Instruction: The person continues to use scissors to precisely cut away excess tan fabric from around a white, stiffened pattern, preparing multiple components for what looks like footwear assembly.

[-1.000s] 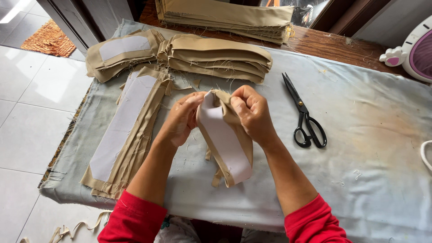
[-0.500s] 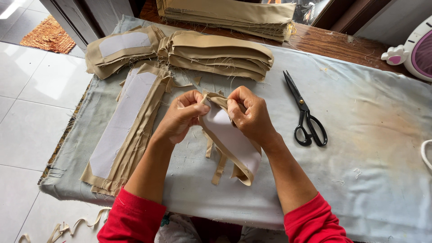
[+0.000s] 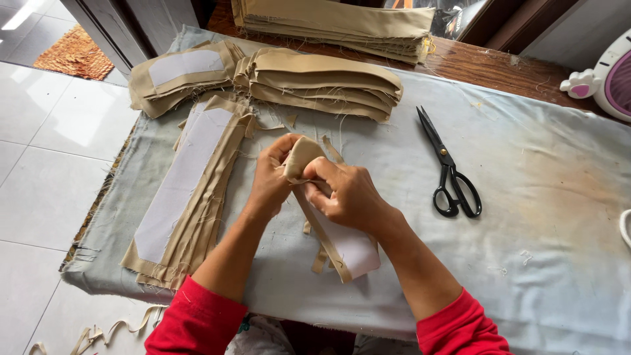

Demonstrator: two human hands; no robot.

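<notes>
Khaki fabric piece (image 3: 342, 246) with white lining, held up just above the grey padded table cover (image 3: 526, 197), near the middle of the table. Pinched at its upper tip between both hands — left hand (image 3: 273, 177) closed on the folded tan end from the left, thumb and fingers pressing it; right hand (image 3: 348, 194) closed on the same end from the right, fingers curled over the fold. Lower part of the piece hanging down and toward the near edge, white face up, tan seam edges trailing beside it and touching the cover. Red sleeves on both forearms.

Just left of the left hand: a long flat stack of matching khaki pieces (image 3: 190, 197), white lining upward, lying lengthwise on the cover. Beyond it, at the far left corner, a smaller folded stack with a white patch (image 3: 181, 72). Beside that, straight ahead of the hands, a curved pile of folded khaki pieces (image 3: 328, 82) — frayed threads along its edges. Further back, on the bare wooden tabletop, another tall khaki stack (image 3: 342, 23).

Right of the hands, well apart: black scissors (image 3: 450, 171), shut, tips pointing away. At the far right edge, part of a white and pink iron (image 3: 608, 75). White floor tiles (image 3: 46, 151) on the left.
</notes>
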